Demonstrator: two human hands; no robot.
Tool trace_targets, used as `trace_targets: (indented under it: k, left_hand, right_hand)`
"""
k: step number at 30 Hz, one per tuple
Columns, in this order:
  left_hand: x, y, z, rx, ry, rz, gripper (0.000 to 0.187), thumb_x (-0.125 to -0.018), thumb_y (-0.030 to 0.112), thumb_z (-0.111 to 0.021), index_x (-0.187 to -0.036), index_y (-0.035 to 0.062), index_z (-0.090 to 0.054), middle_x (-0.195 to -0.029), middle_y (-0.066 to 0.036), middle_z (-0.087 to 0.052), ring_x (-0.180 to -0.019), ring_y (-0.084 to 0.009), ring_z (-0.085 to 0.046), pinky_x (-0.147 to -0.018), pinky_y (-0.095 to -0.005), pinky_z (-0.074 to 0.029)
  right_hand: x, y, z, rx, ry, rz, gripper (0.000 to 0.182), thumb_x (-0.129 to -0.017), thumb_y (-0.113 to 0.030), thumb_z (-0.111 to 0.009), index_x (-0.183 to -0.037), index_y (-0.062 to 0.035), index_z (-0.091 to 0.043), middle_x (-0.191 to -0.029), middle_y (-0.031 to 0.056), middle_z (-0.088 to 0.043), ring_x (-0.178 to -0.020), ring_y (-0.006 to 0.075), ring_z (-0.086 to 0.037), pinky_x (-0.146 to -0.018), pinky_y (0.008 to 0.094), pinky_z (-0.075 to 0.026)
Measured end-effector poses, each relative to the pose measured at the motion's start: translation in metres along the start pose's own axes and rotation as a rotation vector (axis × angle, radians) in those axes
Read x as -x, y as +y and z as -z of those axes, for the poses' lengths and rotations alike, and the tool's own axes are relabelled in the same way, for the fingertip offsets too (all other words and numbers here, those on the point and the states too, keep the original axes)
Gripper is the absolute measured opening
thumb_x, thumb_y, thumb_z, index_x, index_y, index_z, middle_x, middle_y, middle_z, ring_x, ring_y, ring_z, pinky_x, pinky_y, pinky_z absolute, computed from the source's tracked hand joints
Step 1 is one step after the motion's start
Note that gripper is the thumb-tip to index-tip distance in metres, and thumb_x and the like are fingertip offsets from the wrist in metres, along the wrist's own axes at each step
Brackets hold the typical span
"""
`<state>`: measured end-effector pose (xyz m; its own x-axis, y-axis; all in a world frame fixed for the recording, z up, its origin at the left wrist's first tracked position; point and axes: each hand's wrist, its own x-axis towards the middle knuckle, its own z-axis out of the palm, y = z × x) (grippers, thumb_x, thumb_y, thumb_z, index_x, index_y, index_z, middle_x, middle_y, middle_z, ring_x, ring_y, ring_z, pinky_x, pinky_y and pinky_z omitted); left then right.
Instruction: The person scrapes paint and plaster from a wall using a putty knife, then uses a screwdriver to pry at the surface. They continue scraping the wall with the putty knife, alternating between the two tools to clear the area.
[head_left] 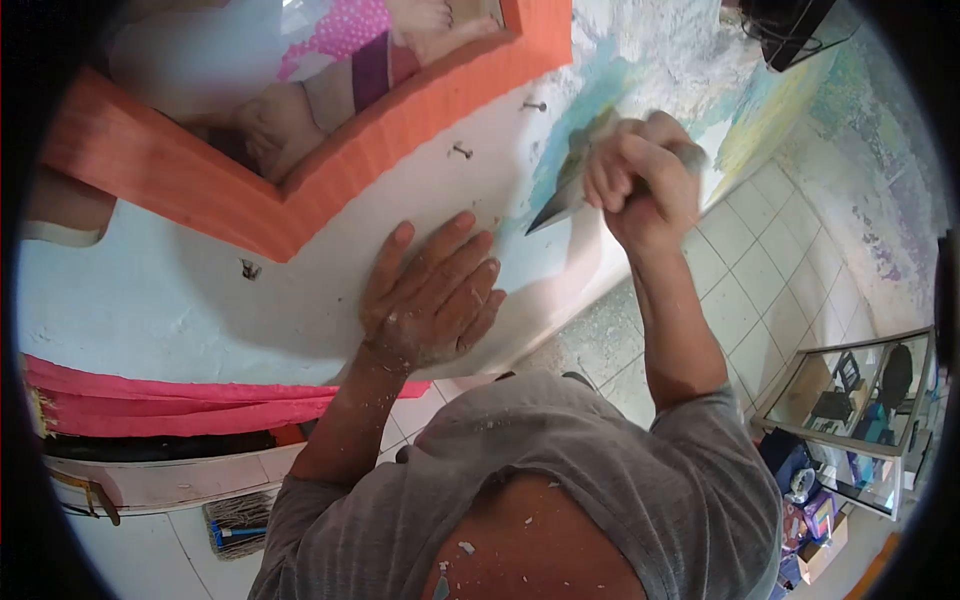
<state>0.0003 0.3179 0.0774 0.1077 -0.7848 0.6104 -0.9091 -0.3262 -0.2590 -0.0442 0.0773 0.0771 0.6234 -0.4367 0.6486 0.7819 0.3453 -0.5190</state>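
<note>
Currently I log the right hand (648, 182) clamped on a scraper (563, 202) at upper centre, its long axis slanting down-left toward the left hand (432, 292), spread flat against the wall (300, 318)

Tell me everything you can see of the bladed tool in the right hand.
The bladed tool has a grey, metal-looking blade, tapering to a sharp corner that points down and left in the picture. The right hand grips it, its curled fingers covering much of the rest. It is held at the wall by turquoise paint; blur hides whether it touches.
</note>
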Motion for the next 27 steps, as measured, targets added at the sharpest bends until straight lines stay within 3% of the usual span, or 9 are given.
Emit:
trace_targets:
  k: [5, 7, 9, 11, 14, 17, 19, 22, 27]
  left_hand:
    - [0.0, 0.0, -0.002, 0.007, 0.013, 0.002, 0.011, -0.085, 0.028, -0.065, -0.089, 0.0182, -0.068, -0.107, 0.002, -0.071, -0.118, -0.0156, -0.061, -0.117, -0.0447, -0.022]
    - [0.0, -0.001, -0.002, -0.008, 0.016, 0.003, 0.011, -0.085, 0.028, -0.064, -0.089, 0.0183, -0.068, -0.107, 0.002, -0.071, -0.118, -0.0154, -0.061, -0.116, -0.0446, -0.022]
    - [0.0, -0.001, -0.002, -0.021, 0.02, -0.015, 0.013, -0.086, 0.03, -0.063, -0.089, 0.0185, -0.068, -0.107, 0.002, -0.071, -0.118, -0.015, -0.06, -0.116, -0.0446, -0.022]
    - [0.001, 0.0, -0.002, -0.013, 0.011, -0.019, 0.014, -0.088, 0.03, -0.06, -0.089, 0.0184, -0.067, -0.106, 0.001, -0.072, -0.116, -0.0167, -0.062, -0.117, -0.0455, -0.02]
    - [0.001, -0.002, -0.002, -0.021, 0.001, -0.015, 0.015, -0.091, 0.031, -0.058, -0.09, 0.0185, -0.066, -0.105, 0.001, -0.073, -0.115, -0.0184, -0.063, -0.118, -0.0464, -0.018]
    - [0.001, -0.001, -0.004, -0.021, 0.011, -0.019, 0.015, -0.09, 0.031, -0.058, -0.089, 0.0187, -0.067, -0.104, 0.001, -0.073, -0.115, -0.0181, -0.063, -0.118, -0.0464, -0.018]
    - [0.002, -0.001, -0.003, -0.024, 0.006, -0.006, 0.015, -0.09, 0.031, -0.058, -0.089, 0.0187, -0.067, -0.104, 0.001, -0.073, -0.115, -0.0178, -0.063, -0.118, -0.0462, -0.018]
    - [-0.001, -0.003, -0.003, -0.031, 0.011, -0.031, 0.016, -0.09, 0.032, -0.058, -0.088, 0.0184, -0.067, -0.102, 0.002, -0.073, -0.115, -0.0178, -0.063, -0.118, -0.0461, -0.018]
    - [0.0, -0.002, -0.002, -0.014, 0.014, -0.024, 0.016, -0.09, 0.031, -0.059, -0.088, 0.0182, -0.068, -0.099, 0.002, -0.074, -0.114, -0.0177, -0.063, -0.118, -0.0456, -0.018]
  right_hand:
    - [-0.021, -0.083, -0.019, -0.002, -0.138, 0.367, 0.026, -0.092, -0.017, -0.044, -0.069, -0.007, -0.049, -0.056, 0.0004, -0.042, -0.043, 0.0083, -0.035, -0.04, 0.0263, -0.035]
    - [-0.021, -0.078, -0.008, -0.05, -0.194, 0.353, 0.02, -0.093, -0.013, -0.042, -0.076, -0.0045, -0.046, -0.058, 0.0043, -0.045, -0.042, 0.0127, -0.039, -0.04, 0.0281, -0.038]
    - [-0.014, -0.018, -0.006, 0.027, -0.007, 0.157, 0.017, -0.093, -0.009, -0.047, -0.076, -0.0046, -0.044, -0.057, 0.005, -0.043, -0.042, 0.0141, -0.039, -0.039, 0.0289, -0.037]
    - [-0.007, -0.002, -0.001, -0.22, 0.04, 0.031, 0.016, -0.091, -0.005, -0.052, -0.077, -0.0049, -0.044, -0.056, 0.0061, -0.042, -0.042, 0.0154, -0.04, -0.039, 0.0301, -0.037]
    - [-0.024, -0.057, 0.0, 0.048, -0.132, 0.341, 0.026, -0.094, -0.017, -0.042, -0.07, -0.0069, -0.044, -0.058, 0.0049, -0.041, -0.043, 0.0138, -0.039, -0.04, 0.0306, -0.037]
    - [-0.033, -0.103, 0.003, -0.062, -0.227, 0.454, 0.027, -0.093, -0.018, -0.04, -0.07, -0.0063, -0.045, -0.059, 0.0036, -0.042, -0.047, 0.0122, -0.04, -0.045, 0.028, -0.038]
    - [-0.026, -0.056, 0.004, 0.151, -0.014, 0.364, 0.028, -0.093, -0.017, -0.041, -0.067, -0.0051, -0.045, -0.055, 0.0032, -0.039, -0.043, 0.014, -0.037, -0.043, 0.0303, -0.036]
    - [-0.026, -0.037, 0.0, -0.142, 0.063, 0.177, 0.021, -0.09, -0.012, -0.047, -0.069, -0.0078, -0.047, -0.055, 0.0034, -0.041, -0.041, 0.0142, -0.036, -0.042, 0.0304, -0.035]
    - [-0.042, -0.102, 0.006, -0.146, -0.292, 0.443, 0.029, -0.094, -0.021, -0.038, -0.082, -0.004, -0.058, -0.063, 0.0038, -0.048, -0.048, 0.0123, -0.041, -0.046, 0.029, -0.039]
